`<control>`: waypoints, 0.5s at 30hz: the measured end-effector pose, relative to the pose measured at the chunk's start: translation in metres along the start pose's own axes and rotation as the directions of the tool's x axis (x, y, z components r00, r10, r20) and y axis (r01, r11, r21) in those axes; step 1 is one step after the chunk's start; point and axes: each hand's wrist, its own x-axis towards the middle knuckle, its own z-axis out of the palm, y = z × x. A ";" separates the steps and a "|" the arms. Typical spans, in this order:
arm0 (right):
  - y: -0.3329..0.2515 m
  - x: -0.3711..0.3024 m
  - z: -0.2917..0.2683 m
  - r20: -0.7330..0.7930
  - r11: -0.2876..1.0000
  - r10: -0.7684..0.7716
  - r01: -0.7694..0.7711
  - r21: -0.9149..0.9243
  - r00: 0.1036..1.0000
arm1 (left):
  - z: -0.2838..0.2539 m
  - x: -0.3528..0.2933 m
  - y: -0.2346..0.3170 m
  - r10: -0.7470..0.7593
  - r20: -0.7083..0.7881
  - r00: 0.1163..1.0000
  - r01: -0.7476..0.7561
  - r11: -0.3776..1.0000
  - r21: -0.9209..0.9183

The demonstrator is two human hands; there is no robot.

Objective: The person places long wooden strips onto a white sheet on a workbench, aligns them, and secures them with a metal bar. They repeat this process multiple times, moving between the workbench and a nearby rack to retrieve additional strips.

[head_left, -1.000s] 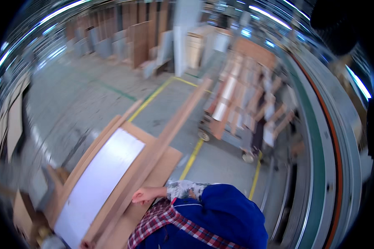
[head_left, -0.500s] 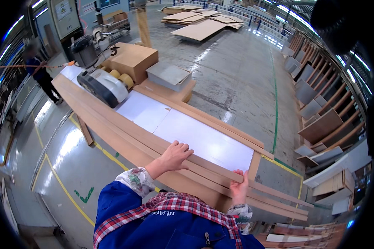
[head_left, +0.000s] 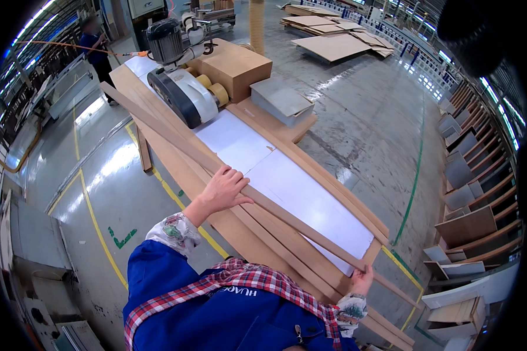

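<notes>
A long, narrow wooden strip (head_left: 304, 229) runs diagonally across the workbench, raised a little from the other strips at its far left end. My left hand (head_left: 221, 190) grips it near the middle, with the fingers over the top. Farther right, my right hand (head_left: 360, 281) has its fingers closed round the same strip, close to the bench's right end. More long strips (head_left: 269, 243) lie side by side beneath and nearer to me. Beyond the held strip is the bench's smooth white surface (head_left: 298, 190), bordered by a wooden rail (head_left: 325, 181).
A machine with a black and white housing (head_left: 184, 96), a motor (head_left: 165, 41) and yellow rollers stands on the bench's far left. Behind it are a brown box (head_left: 237, 67) and a grey box (head_left: 282, 100). Flat boards (head_left: 336, 45) lie stacked beyond; another person (head_left: 93, 47) stands far left.
The strip in my hands has come up and apart from the strips beside it, its far end now sticking out over the bench's left edge. My view has shifted, so the bench appears steeper.
</notes>
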 end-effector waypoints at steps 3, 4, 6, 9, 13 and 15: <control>0.009 0.001 -0.015 0.059 0.995 0.000 0.006 -0.101 0.998 | 0.005 -0.009 0.001 0.026 -0.107 0.994 -0.023 0.999 0.031; 0.008 -0.003 -0.010 0.109 0.990 -0.010 0.025 -0.138 0.994 | 0.006 -0.006 0.003 0.020 -0.109 0.994 -0.018 1.000 0.025; 0.002 -0.001 -0.027 0.171 0.987 -0.036 0.062 -0.148 0.985 | 0.005 0.000 0.007 0.023 -0.123 0.992 -0.021 1.000 0.015; -0.006 -0.039 0.005 0.155 0.949 0.027 0.024 -0.314 0.987 | 0.011 0.009 0.010 0.064 -0.186 0.980 -0.072 0.997 -0.037; 0.007 -0.095 0.051 0.080 0.775 -0.332 0.320 -0.545 0.940 | 0.039 0.017 0.026 0.026 -0.094 0.995 -0.033 0.997 -0.069; -0.003 -0.017 -0.007 0.208 0.850 -0.254 0.320 -0.418 0.945 | 0.063 0.025 0.041 0.047 -0.082 0.996 -0.059 0.987 -0.151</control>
